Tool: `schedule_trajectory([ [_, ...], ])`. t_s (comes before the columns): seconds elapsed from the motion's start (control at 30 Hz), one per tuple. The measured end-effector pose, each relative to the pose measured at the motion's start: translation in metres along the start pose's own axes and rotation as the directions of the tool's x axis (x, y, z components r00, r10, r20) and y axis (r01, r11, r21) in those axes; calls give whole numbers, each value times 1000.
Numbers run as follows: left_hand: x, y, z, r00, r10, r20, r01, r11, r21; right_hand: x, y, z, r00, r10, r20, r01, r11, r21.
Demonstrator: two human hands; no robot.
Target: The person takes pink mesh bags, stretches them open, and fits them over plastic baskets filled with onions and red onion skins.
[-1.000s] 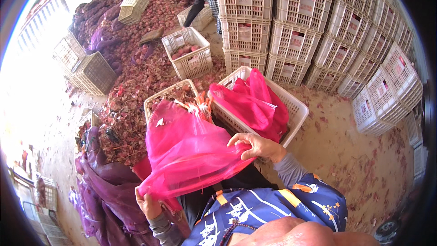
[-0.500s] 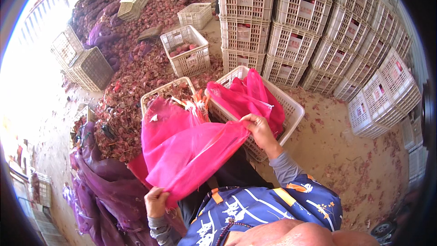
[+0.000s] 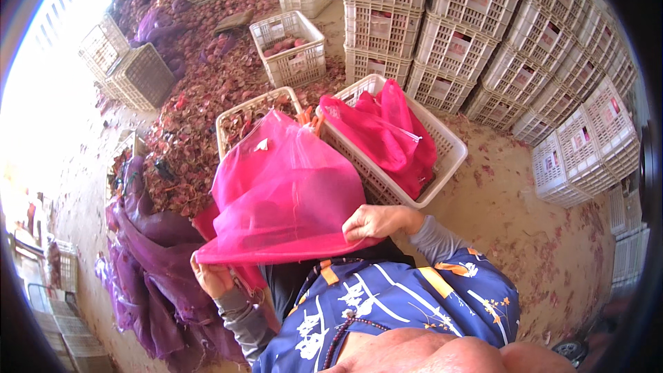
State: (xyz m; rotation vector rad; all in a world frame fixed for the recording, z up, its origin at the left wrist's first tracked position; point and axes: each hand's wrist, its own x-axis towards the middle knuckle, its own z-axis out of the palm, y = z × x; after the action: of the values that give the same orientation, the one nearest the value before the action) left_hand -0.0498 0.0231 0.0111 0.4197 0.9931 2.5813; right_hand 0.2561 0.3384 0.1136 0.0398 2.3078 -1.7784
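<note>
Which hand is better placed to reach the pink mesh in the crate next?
Probably the right hand, which is nearer the crate and the pink mesh inside. The left hand is farther off, at the other end of the spread pink bag. Both hold that bag's edge.

Pale slatted crates (image 3: 456, 48) stand stacked beyond a dusty floor (image 3: 497, 179), with purple netting (image 3: 155, 255) heaped at left.

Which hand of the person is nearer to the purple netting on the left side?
Left. The left hand is just right of the purple netting, holding the edge of the pink mesh bag; the right hand is farther to the right, holding the same edge.
</note>
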Motion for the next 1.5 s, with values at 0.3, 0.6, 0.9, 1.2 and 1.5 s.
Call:
schedule_trajectory([
  [0.3,-40,30,41,550,-771,321,551,624,554,-10,37,-52,837,-102,-537,541,295,787],
  [0.6,-17,23,61,922,-268,280,373,811,-450,-6,11,-6,994,90,59,-93,994,62],
  [0.9,-13,-10,39,983,171,65,-154,583,798,-14,34,-37,684,5,-730,402,833,381],
  [1.2,-28,13,45,957,-291,3,288,949,125,-5,65,-29,571,-180,-801,232,971,-53],
  [1.5,-49,5,31,980,58,188,-141,872,468,-21,33,-36,968,88,-235,129,631,765],
])
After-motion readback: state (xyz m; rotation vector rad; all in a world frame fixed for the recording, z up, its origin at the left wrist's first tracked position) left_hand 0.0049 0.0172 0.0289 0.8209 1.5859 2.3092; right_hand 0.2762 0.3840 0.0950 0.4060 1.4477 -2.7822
